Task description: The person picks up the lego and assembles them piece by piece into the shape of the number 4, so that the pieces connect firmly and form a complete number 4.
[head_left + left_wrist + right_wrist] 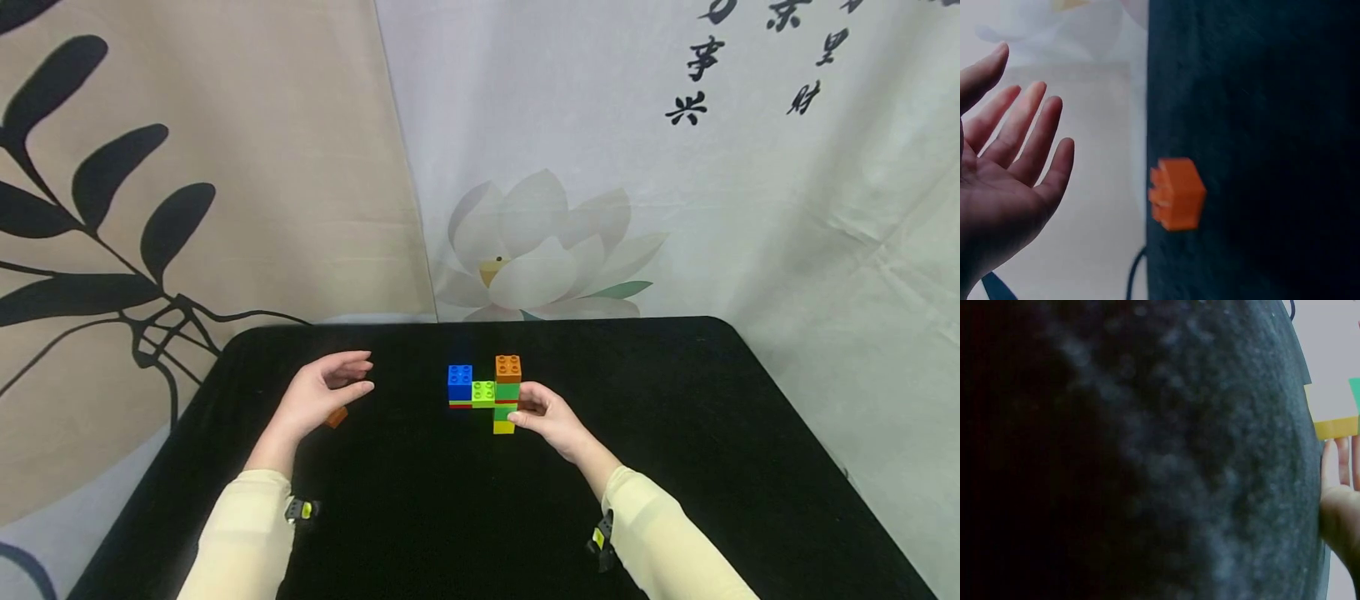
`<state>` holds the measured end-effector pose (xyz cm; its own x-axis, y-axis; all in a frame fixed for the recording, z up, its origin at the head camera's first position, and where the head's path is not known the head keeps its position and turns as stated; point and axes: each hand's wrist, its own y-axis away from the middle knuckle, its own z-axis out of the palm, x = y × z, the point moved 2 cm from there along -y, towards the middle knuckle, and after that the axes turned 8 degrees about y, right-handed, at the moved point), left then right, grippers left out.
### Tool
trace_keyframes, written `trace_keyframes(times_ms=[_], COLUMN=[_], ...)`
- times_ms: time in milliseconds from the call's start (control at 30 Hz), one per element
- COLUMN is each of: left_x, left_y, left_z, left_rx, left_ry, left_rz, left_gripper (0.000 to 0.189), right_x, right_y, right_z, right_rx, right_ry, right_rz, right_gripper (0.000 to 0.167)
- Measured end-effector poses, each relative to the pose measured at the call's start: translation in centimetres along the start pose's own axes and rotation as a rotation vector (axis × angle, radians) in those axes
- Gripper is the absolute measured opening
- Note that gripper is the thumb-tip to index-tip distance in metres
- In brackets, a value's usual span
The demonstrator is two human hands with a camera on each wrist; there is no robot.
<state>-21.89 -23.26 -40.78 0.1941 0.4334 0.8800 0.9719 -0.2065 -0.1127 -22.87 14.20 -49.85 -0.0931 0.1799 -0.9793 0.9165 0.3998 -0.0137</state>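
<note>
My right hand (555,423) pinches a built piece of toy building bricks at its right side, thumb on the lower green brick (504,413). That piece has a column with an orange brick (507,368) on top and a yellow brick (503,427) at the bottom. A lime green brick (483,393) joins the column to a blue brick (460,381) on the left, with thin yellow and red layers below it. My left hand (318,398) is raised, empty, fingers loosely extended. Close by lies a loose orange brick (1180,194) on the table, partly hidden by that hand in the head view.
A black cloth-covered table (420,517) with rounded far corners lies under both hands. Behind it hangs a pale curtain (562,108) printed with a lotus, dark leaves and writing. Each forearm wears a small strapped device near the sleeve cuff.
</note>
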Motion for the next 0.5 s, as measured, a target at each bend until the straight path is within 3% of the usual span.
trace_keyframes(times_ms=[233,500], left_x=[-3.0,-5.8], left_y=[1.0,1.9], left_z=[-1.2,-2.1], left_rx=[-0.033,-0.095], left_ry=[-0.009,0.001], left_rz=[-0.051,-0.023], left_gripper=[0.06,0.061], right_x=[0.2,0.2], right_y=[-0.1,0.0], right_z=[0.1,0.0], right_rx=[-0.004,0.007], right_ry=[0.01,0.015], right_rz=[-0.026,-0.003], right_gripper=[0.04,0.041])
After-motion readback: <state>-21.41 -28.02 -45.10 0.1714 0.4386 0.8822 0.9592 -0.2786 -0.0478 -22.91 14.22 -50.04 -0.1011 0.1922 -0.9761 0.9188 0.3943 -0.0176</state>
